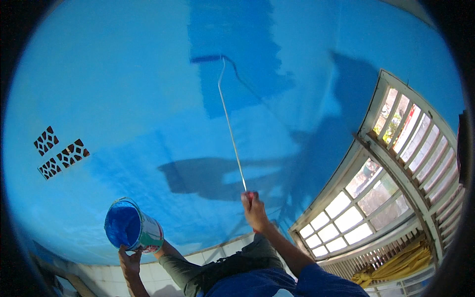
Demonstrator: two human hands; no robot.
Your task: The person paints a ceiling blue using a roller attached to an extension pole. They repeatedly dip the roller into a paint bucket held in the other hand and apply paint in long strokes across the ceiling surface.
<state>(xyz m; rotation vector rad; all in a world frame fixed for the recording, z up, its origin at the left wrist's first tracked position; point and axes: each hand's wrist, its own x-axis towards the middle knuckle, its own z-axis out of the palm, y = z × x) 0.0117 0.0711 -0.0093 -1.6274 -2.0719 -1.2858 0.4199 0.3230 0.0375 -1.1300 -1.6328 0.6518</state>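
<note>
The right hand (254, 210) grips the roller (230, 128), whose head (205, 59) meets the wall (123, 74) at a darker patch (232, 29), while the left hand (130, 261) grasps a tilted bucket (153, 233) of blue paint (123, 225).

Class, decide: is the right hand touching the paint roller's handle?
Touching: the head view shows the right hand closed around the red handle.

Below the bucket (151, 231), the left forearm (135, 283) was cropped. The right hand (254, 211) mostly hid the roller grip (252, 194).
</note>
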